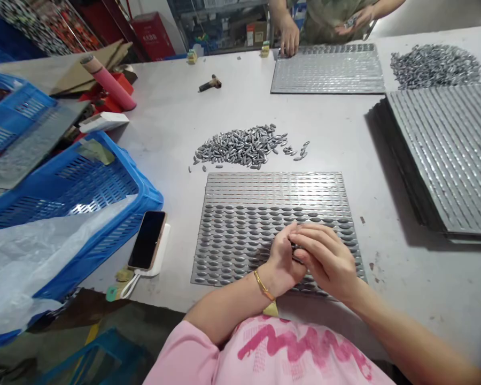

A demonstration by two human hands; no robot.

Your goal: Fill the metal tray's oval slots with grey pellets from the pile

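Note:
My left hand, with a gold bangle at the wrist, is cupped over the lower right part of a grooved metal tray. Dark grey spindle-shaped pieces show in part between its palm and my right hand. The fingers of my right hand curl over the left palm, their tips together; what they pinch is hidden. Spindle-shaped pieces lie in rows in the tray's nearer grooves, while the farther grooves hold none. Beyond the tray is a loose pile of the same pieces.
To the right rises a stack of grooved trays. On the left are a blue crate with plastic film and a phone on a white power bank. Across the table, a co-worker's hand touches another tray, near a second pile.

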